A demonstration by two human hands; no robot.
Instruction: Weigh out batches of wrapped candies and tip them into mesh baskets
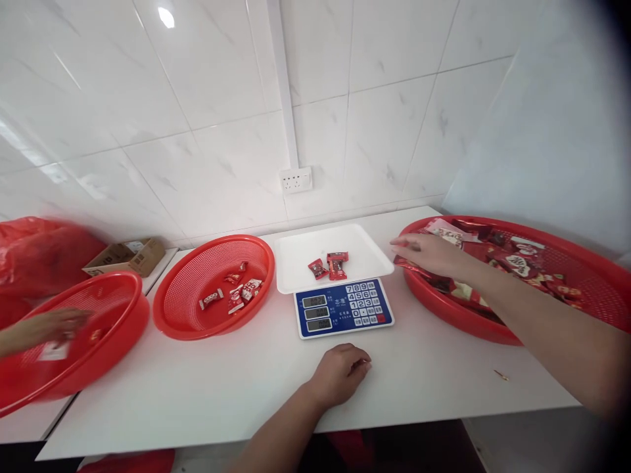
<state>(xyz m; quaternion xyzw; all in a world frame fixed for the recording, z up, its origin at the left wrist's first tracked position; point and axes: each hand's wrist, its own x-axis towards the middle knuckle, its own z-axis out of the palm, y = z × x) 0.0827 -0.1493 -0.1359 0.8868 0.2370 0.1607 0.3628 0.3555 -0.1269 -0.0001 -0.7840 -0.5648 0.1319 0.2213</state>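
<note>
My left hand point(340, 376) rests on the white table point(236, 387) in front of the blue scale point(344, 307), fingers curled in with nothing visible in them. My right hand point(428, 253) reaches over the left rim of the big red basket point(497, 332) toward the scale's white tray point(300, 263). Its fingers are pressed together around a small dark wrapped candy point(413, 247). Three red wrapped candies point(331, 265) lie on the tray. The big basket is full of red and white candy packets point(517, 263).
A red mesh basket point(187, 315) left of the scale holds several candies. Another person's hand point(56, 325) is inside a further red basket point(118, 328) at far left. A cardboard box point(128, 256) sits behind, and a wall socket point(296, 179) above the scale.
</note>
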